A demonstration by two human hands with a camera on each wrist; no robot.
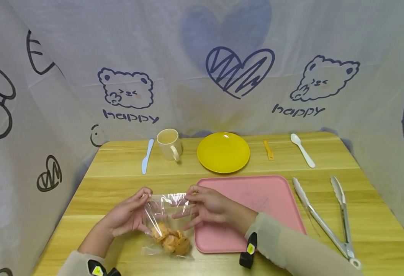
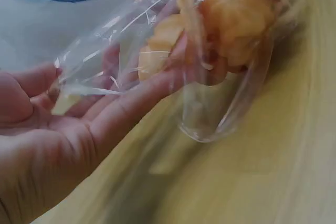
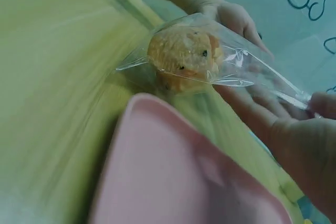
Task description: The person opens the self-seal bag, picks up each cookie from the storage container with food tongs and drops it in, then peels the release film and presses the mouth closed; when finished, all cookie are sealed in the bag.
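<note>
A clear plastic bag (image 1: 165, 209) hangs between my two hands, low over the front of the table. Golden-brown baked pieces (image 1: 175, 242) with a few dark specks lie bunched in its bottom. My left hand (image 1: 126, 214) pinches the upper left corner between thumb and finger. The upper right corner is pinched by my right hand (image 1: 210, 205), whose other fingers spread beside and behind the clear film. In the left wrist view, the left fingers (image 2: 136, 95) stretch along the underside of the bag. Just right of the bag lies a pink tray (image 1: 250, 188), partly under my right forearm.
Metal tongs (image 1: 346, 218) lie spread at the right. Along the back stand or lie a light blue knife (image 1: 147, 157), a cream mug (image 1: 169, 147), a yellow plate (image 1: 223, 152), a small orange fork (image 1: 268, 150) and a white spoon (image 1: 303, 150). Printed cloth (image 1: 188, 103) hangs behind the table.
</note>
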